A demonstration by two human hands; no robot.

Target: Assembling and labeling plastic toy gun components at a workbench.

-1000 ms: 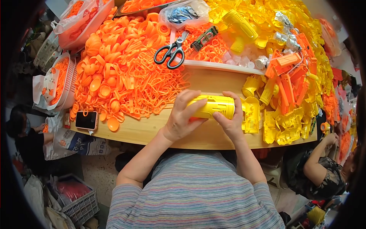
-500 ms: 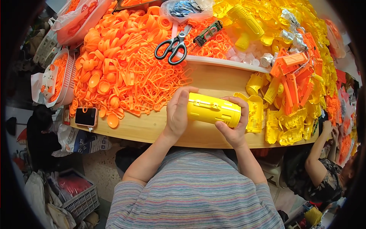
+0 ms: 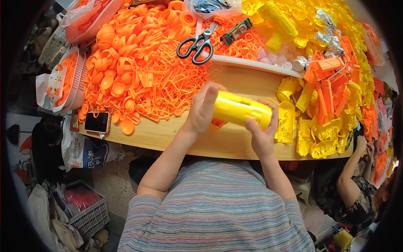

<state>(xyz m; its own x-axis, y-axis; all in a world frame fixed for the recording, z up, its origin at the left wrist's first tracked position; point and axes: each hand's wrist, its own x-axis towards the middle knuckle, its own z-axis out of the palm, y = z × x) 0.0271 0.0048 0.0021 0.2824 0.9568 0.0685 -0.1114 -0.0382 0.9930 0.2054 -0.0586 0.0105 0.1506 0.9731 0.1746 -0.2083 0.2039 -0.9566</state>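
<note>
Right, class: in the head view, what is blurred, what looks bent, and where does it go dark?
Head view: the yellow cylinder looks smeared, probably by motion, while the scissors look sharper; head view: the table's front edge curves; head view: the corners go black.

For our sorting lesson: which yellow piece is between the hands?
The yellow cylinder, raised between the left hand and right hand; the other yellow pieces lie on the table.

The yellow cylindrical plastic casing (image 3: 242, 110) looked smooth and glossy, while the pale brown, wood-looking desk (image 3: 168, 139) had a smooth, softly shining surface. The orange plastic cups and clips (image 3: 145, 71) were satiny, the black-handled scissors (image 3: 205, 38) joined plastic-looking grips to grey metal, and the grey striped shirt (image 3: 214, 206) was matt cloth.
</note>
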